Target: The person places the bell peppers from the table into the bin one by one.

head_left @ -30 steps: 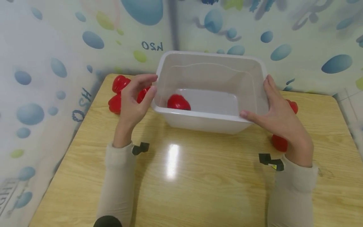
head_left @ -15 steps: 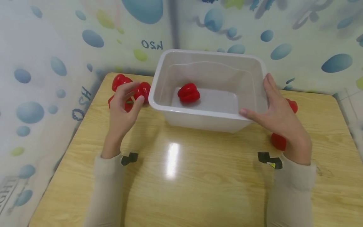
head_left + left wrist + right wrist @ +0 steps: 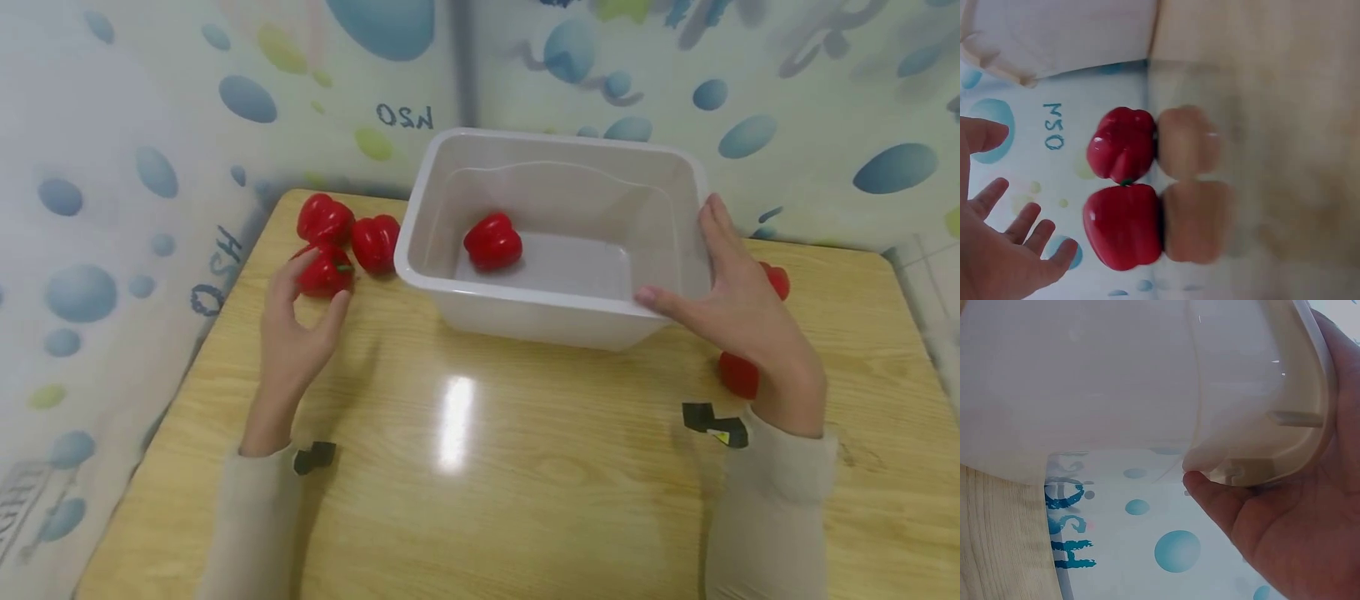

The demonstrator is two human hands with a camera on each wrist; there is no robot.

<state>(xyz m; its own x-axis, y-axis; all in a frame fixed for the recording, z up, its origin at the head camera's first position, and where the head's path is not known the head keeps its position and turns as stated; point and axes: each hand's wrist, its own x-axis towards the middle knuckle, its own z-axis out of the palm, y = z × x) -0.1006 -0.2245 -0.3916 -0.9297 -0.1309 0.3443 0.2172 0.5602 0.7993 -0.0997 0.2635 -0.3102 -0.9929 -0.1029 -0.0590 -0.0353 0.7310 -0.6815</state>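
Note:
My right hand (image 3: 735, 304) grips a white plastic tub (image 3: 525, 317) at its right end, thumb at the near rim and fingers along the side. Inside the tub, toward the left, lies one red bell pepper (image 3: 492, 242). Three more stand on the table to the left: a near bell pepper with a green stem (image 3: 324, 273), one behind (image 3: 325, 218) and one beside the tub (image 3: 375, 244). My left hand (image 3: 292, 337) reaches over the near one, fingers and thumb spread around it. In the left wrist view the spread left hand (image 3: 1007, 250) appears apart from two peppers (image 3: 1124, 226).
Two red peppers show partly behind my right hand and wrist, one nearer (image 3: 738, 377) and one farther (image 3: 777, 280). The wooden table (image 3: 525, 483) meets a wall (image 3: 315, 92) printed with blue and green spots at the back and left.
My left hand has moved left from the tub's left end to the near left pepper. The pepper inside the tub has rolled deeper and settled. My right hand stays on the tub.

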